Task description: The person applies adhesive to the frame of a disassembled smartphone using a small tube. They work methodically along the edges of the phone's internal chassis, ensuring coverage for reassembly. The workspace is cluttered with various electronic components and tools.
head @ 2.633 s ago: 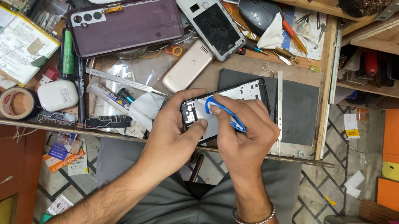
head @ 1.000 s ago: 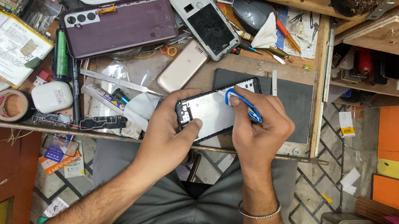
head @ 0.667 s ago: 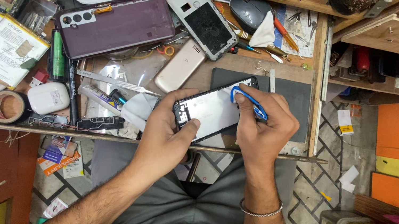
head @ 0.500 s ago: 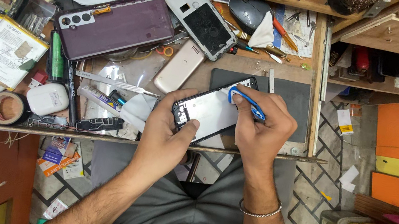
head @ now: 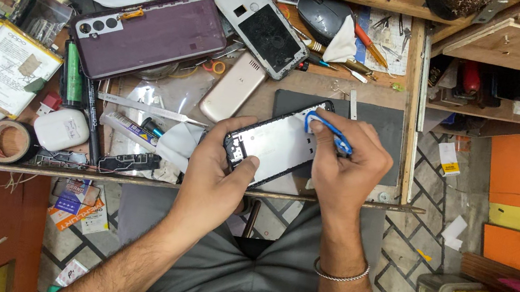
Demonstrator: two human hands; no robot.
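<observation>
Over the cluttered bench, left hand (head: pixel 216 174) grips a black-rimmed, silvery open phone frame (head: pixel 276 143); right hand (head: pixel 348 164) pinches a blue tool (head: pixel 329 129).

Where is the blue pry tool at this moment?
In the head view, the blue pry tool is in the right hand, its tip at the upper right edge of the opened phone held by the left hand.

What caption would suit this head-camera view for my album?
Left hand steadies an opened black phone frame while right hand works a blue plastic tool along its edge.
</observation>
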